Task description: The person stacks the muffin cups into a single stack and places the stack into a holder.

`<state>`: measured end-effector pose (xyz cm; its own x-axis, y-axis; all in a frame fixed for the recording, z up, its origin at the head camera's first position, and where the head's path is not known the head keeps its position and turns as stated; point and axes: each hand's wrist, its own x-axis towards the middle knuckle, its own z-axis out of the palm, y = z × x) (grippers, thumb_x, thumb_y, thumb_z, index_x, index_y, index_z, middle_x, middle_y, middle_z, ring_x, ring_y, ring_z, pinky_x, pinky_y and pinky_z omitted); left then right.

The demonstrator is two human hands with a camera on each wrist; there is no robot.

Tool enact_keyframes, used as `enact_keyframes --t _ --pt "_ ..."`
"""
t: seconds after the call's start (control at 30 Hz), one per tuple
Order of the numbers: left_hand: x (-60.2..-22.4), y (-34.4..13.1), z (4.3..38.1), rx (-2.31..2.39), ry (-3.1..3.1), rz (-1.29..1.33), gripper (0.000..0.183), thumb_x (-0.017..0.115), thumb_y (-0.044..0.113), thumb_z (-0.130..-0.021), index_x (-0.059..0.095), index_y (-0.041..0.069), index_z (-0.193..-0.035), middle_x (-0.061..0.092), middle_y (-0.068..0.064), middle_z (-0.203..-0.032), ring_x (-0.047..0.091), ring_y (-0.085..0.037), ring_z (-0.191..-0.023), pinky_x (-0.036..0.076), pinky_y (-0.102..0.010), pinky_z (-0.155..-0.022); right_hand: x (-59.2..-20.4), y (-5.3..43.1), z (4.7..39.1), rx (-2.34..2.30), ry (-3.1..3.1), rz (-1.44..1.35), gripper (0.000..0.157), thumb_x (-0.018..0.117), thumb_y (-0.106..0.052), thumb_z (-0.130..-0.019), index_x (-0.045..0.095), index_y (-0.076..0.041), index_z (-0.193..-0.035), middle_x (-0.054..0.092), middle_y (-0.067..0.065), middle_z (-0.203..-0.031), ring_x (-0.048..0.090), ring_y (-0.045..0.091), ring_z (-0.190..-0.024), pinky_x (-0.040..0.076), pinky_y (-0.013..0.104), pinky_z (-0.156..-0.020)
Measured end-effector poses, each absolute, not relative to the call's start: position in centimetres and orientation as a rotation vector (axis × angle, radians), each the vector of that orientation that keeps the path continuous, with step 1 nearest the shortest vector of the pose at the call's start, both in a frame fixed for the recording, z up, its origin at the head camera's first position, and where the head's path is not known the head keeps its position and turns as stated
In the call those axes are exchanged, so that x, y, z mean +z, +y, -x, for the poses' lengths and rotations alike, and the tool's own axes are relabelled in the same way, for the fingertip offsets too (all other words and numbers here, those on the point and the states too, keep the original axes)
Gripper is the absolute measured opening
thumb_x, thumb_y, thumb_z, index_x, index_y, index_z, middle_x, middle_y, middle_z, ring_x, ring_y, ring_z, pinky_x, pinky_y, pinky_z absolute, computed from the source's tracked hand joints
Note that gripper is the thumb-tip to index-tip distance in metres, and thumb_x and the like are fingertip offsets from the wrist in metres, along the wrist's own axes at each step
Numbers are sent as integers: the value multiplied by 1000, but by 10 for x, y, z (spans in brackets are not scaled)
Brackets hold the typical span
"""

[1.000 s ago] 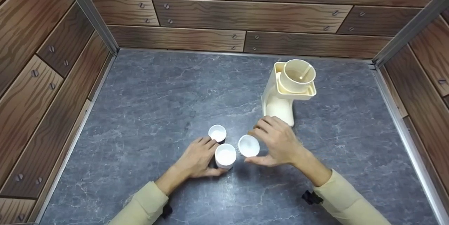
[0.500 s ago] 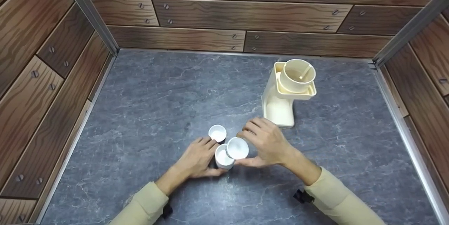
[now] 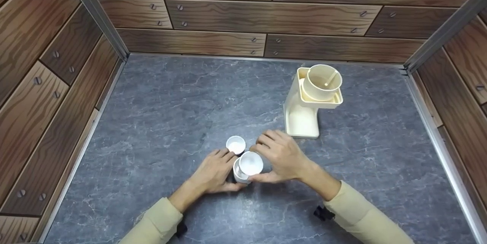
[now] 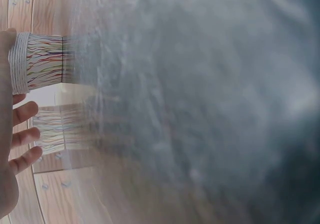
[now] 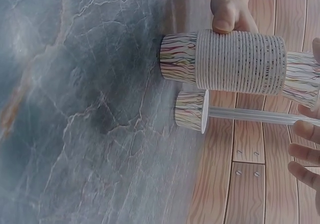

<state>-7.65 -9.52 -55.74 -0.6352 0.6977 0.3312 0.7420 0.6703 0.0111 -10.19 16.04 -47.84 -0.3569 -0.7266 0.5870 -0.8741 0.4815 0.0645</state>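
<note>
In the head view, my left hand (image 3: 215, 171) holds a tall stack of nested paper cups (image 5: 240, 61) around its side. The stack stands upright on the table, its cups patterned with coloured wavy lines. My right hand (image 3: 283, 156) grips a single paper cup (image 3: 251, 163) by its side, between thumb and fingers. That cup is at the stack's mouth and covers part of it; how deep it sits cannot be told. Just behind the stack stands another paper cup (image 3: 236, 144), close to my left fingertips. In the left wrist view, several fingers (image 4: 27, 134) extend past the stack.
A cream-coloured stand (image 3: 302, 120) with a round open tube (image 3: 323, 82) on top is behind my right hand. Wood-patterned walls (image 3: 243, 15) with metal edges surround the dark marbled table (image 3: 171, 99) at the back and both sides.
My right hand has moved left with its paper cup, from beside the stack to over its mouth. My left hand, the stack and the cup behind have stayed in place.
</note>
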Motion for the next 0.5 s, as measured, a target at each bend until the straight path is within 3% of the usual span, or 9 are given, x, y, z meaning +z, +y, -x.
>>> enact_keyframes --t 0.33,0.5 --pt "-557 -95 77 -195 -2617 1140 80 68 78 -82 65 15 -132 73 0 -122 67 -20 -115 56 -35 -90 -485 154 101 320 -2207 -1334 69 66 -83 -78 72 -18 -100 67 -1 -91 61 18 -84 50 32 -72" --pt "-557 -95 76 -186 -2598 1140 80 70 77 -80 66 15 -130 73 0 -120 67 -20 -115 56 -34 -89 -490 153 101 301 -2222 -1346 70 64 -84 -79 72 -18 -102 67 -1 -93 62 18 -86 52 31 -73"
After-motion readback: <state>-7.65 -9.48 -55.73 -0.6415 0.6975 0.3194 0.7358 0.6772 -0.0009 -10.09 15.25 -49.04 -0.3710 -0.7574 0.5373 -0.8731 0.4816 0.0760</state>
